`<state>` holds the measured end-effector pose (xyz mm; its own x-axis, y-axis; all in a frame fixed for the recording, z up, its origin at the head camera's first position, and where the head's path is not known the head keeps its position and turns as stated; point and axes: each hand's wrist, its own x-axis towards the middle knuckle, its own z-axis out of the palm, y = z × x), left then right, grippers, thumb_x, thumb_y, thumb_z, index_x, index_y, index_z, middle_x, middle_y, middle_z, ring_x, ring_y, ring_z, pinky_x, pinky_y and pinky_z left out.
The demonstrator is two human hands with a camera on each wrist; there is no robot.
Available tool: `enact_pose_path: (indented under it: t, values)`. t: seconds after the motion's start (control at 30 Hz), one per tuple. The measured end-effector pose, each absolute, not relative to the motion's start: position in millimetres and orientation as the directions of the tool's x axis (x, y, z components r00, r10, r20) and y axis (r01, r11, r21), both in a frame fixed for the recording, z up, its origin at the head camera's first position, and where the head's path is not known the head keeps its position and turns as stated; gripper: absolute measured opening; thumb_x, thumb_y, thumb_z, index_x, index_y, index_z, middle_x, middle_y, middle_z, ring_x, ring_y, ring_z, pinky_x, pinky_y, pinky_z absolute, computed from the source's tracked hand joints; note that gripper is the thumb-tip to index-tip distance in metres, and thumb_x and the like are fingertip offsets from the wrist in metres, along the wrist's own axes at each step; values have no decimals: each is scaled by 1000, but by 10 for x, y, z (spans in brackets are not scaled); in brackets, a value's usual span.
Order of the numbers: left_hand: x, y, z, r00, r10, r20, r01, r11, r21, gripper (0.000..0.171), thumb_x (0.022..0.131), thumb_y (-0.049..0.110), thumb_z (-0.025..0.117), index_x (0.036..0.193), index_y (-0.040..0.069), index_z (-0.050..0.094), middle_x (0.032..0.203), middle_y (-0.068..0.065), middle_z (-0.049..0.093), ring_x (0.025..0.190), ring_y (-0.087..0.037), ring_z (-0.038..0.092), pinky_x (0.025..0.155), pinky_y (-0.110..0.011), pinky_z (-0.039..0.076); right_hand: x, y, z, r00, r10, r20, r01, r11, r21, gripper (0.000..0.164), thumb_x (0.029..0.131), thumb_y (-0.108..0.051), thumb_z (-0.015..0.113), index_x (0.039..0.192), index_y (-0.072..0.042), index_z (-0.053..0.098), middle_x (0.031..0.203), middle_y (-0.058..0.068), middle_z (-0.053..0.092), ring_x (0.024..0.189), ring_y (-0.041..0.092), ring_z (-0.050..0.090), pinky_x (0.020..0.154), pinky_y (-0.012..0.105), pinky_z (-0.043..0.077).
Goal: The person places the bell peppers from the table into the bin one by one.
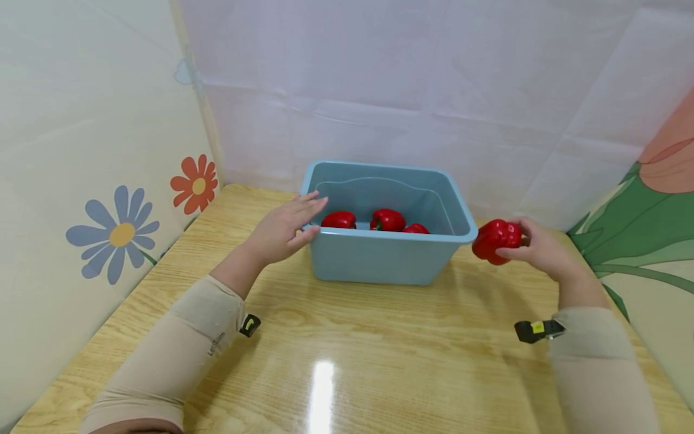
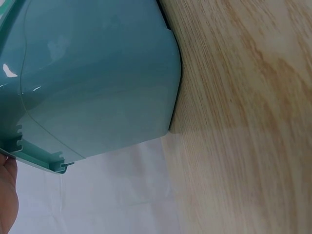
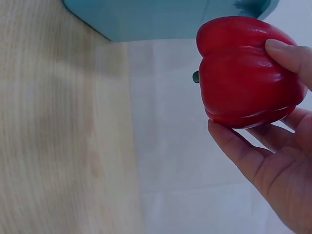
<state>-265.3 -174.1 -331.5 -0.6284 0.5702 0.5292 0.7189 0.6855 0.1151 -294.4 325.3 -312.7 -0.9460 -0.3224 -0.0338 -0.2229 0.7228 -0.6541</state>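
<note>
A red bell pepper (image 1: 496,241) is held by my right hand (image 1: 542,248), just off the right end of a blue plastic bin (image 1: 374,259). In the right wrist view the thumb lies on one side of the pepper (image 3: 248,73) and the fingers on the other; its green stem points away from the palm. My left hand (image 1: 284,229) rests at the bin's left rim, fingers straight, thumb by the front edge. Inside the bin lie red bell peppers (image 1: 388,220), partly hidden by the front wall. The left wrist view mostly shows the bin's side (image 2: 107,87).
The bin stands on a wood-grain table (image 1: 347,337), near a white sheet (image 1: 379,90) hanging behind. Panels with printed flowers (image 1: 121,235) flank the table on the left and right. Each forearm wears a strap with a small black device (image 1: 531,331).
</note>
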Motion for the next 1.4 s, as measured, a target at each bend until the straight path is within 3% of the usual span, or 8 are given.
enact_pose_path:
  t: [0.3, 0.87, 1.13, 1.4]
  values:
    - [-2652, -1733, -3301, -622, 576, 531, 726, 678, 114, 56, 96, 42, 36, 141, 8, 36, 140, -10, 41, 135, -22, 27, 111, -39, 18, -2928, 3236, -2910, -949, -316, -18, -240, 754, -612, 65, 85, -36, 63, 132, -4, 31, 123, 21, 46, 107, 38, 46, 82, 51, 45]
    - [-2633, -1728, -3285, -631, 568, 528, 719, 684, 125, 55, 96, 39, 40, 139, 6, 38, 139, -11, 42, 135, -23, 28, 111, -40, 18, -2964, 3255, -2570, -952, -306, 7, -251, 765, -593, 66, 87, -33, 62, 135, -6, 27, 126, 18, 44, 109, 34, 44, 81, 41, 46]
    - [-2620, -1727, -3271, -640, 565, 521, 716, 684, 137, 54, 96, 37, 41, 140, 6, 37, 140, -11, 41, 135, -24, 28, 111, -40, 18, -2923, 3168, -2408, -950, -310, 28, -267, 765, -586, 66, 84, -37, 64, 133, -7, 29, 124, 16, 45, 108, 33, 44, 81, 44, 46]
    - [-2618, -1721, -3267, -639, 567, 520, 716, 686, 132, 55, 96, 40, 39, 140, 7, 36, 140, -11, 41, 135, -24, 28, 111, -40, 19, -2908, 3048, -2299, -940, -337, 56, -305, 751, -585, 64, 84, -34, 65, 131, -8, 32, 122, 14, 48, 106, 30, 46, 77, 35, 47]
